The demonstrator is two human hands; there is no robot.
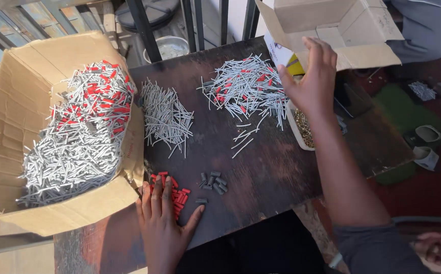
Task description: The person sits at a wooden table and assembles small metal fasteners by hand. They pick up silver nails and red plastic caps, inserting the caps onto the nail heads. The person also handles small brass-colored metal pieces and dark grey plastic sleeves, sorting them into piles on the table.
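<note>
A large cardboard box [22, 101] at far left brims with grey pins, some red-capped. The left hand [162, 223] lies flat, its grip open, fingers on a small pile of red caps [177, 192]. Just right of it sit grey sleeves [213, 182]; beyond lie bare pins [165, 117]. The right hand [309, 81], grip open and empty, hovers beside a heap of capped pins [246, 86] on the dark worktop [261, 167], below a smaller open box [342, 25]. Many pins look capped; bare ones remain.

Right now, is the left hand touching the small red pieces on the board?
Touching. The head view shows the left hand lying flat, its fingertips on the pile of red pieces.
</note>
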